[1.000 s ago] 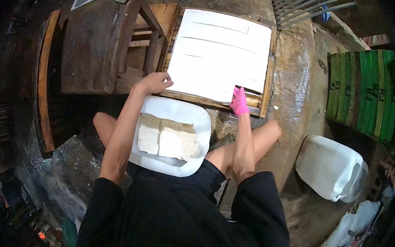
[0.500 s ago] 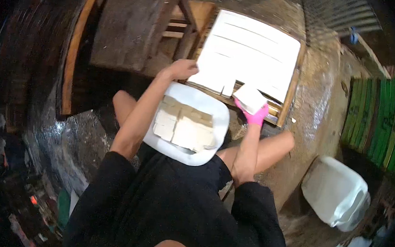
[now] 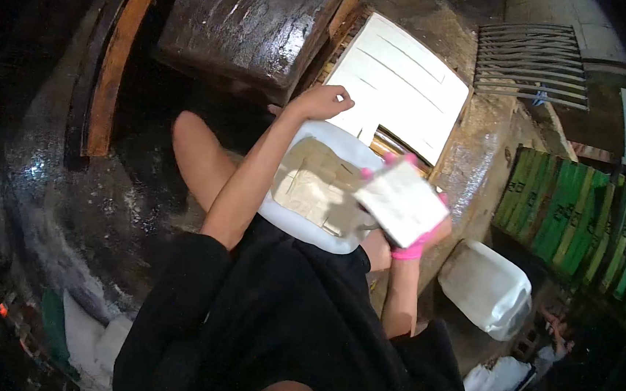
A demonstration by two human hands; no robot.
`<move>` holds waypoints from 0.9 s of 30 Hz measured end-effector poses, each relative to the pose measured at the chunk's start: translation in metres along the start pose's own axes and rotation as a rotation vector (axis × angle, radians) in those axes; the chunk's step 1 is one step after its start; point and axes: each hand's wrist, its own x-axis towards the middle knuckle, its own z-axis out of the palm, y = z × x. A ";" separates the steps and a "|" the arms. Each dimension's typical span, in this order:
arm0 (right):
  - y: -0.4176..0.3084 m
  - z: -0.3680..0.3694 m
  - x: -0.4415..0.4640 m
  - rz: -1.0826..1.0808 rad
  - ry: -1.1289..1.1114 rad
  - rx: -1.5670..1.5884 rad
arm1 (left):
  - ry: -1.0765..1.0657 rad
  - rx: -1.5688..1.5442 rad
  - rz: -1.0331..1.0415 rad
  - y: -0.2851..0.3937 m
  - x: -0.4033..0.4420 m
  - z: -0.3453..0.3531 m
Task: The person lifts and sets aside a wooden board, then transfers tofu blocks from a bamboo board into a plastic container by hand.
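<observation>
My right hand (image 3: 417, 249), in a pink glove, is wrapped round a white tofu block (image 3: 404, 203), blurred by motion, beside the right rim of a white plastic tub (image 3: 292, 222). Pale tofu blocks (image 3: 312, 184) lie inside the tub, which rests by my lap. My bare left hand (image 3: 324, 102) is over the near left edge of a large white tofu slab (image 3: 403, 78), fingers curled together; whether it pinches anything is not visible. The slab has straight cut lines and sits on a wooden tray (image 3: 449, 144), with a gap at its near edge.
A dark wet block-like stand (image 3: 246, 21) is left of the tray, with a wooden beam (image 3: 117, 70) further left. At right are a white jerrycan (image 3: 482, 282), stacked green crates (image 3: 561, 215) and a metal grate (image 3: 529, 62). The floor is wet.
My right hand has lifted the tofu block away from the tray, toward me and beside the tub. My left hand has moved up and right over the slab. The view has shifted.
</observation>
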 end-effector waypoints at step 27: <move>0.082 -0.105 0.104 0.118 0.768 -0.153 | 0.040 0.159 0.182 -0.006 0.020 0.018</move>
